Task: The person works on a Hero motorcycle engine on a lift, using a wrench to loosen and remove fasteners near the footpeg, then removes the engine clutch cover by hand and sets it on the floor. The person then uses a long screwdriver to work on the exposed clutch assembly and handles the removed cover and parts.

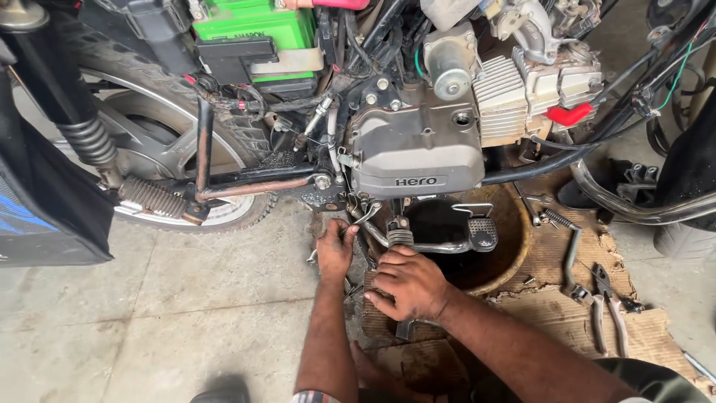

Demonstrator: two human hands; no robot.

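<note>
The gear shift lever (388,237) is sitting under the grey engine case (416,153) of the motorcycle, just above the dark drain pan (514,224), and both hands are working at it. The left hand (335,250) is reaching up beside the lever's left end, fingers curled around a small metal part there (too small to identify), so it is closed in a grip. The right hand (409,283) is lying just below the lever's rubber-wrapped peg, fingers bent and pressing down toward the cardboard (567,317); whether it is holding anything cannot be told, as the palm is facing away.

Surroundings: the footrest (151,198) is projecting at the left beside the rear wheel (171,149), and a green battery (257,22) is sitting high in the frame. A brake pedal (481,233) is hanging over the pan. Pliers (608,306) with pale handles are lying on the cardboard at the right, well apart from both hands, near a bent metal lever (570,257). The floor (149,313) is concrete slabs.
</note>
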